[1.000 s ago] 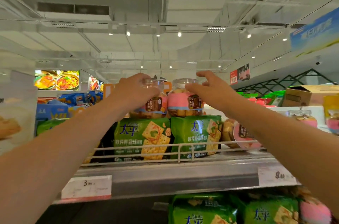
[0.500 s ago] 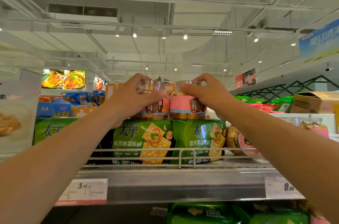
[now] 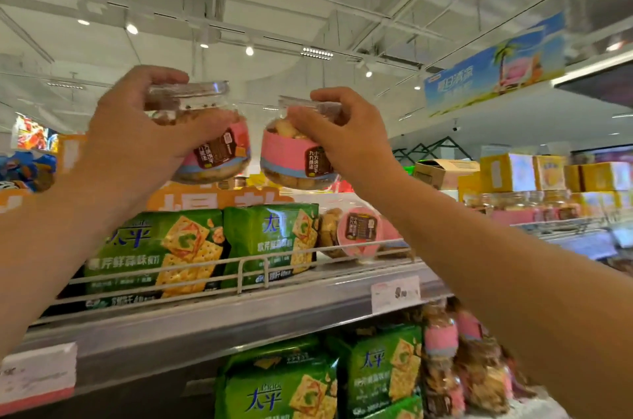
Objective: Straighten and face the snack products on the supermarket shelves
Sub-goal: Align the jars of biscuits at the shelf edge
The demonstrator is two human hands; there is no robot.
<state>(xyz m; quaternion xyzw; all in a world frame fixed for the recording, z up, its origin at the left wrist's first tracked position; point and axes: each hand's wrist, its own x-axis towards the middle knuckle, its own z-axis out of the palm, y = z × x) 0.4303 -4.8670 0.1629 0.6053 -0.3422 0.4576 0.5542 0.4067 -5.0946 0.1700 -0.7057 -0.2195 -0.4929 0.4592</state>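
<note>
Supermarket shelf [image 3: 219, 319] stocked with green cracker packs [image 3: 156, 252] | left jar [image 3: 209, 137] gripped by left hand [image 3: 137, 141], tilted | right jar [image 3: 294, 158] gripped by right hand [image 3: 349, 137], both held above packs

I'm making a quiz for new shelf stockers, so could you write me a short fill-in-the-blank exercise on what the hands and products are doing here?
1. Each hand, the left hand and the right hand, grips one clear cookie ____.
2. The left jar and the right jar are held in the air above the ____ cracker packs.
3. A third pink-labelled jar on the shelf lies on its ____.

Missing words: jar; green; side
</note>
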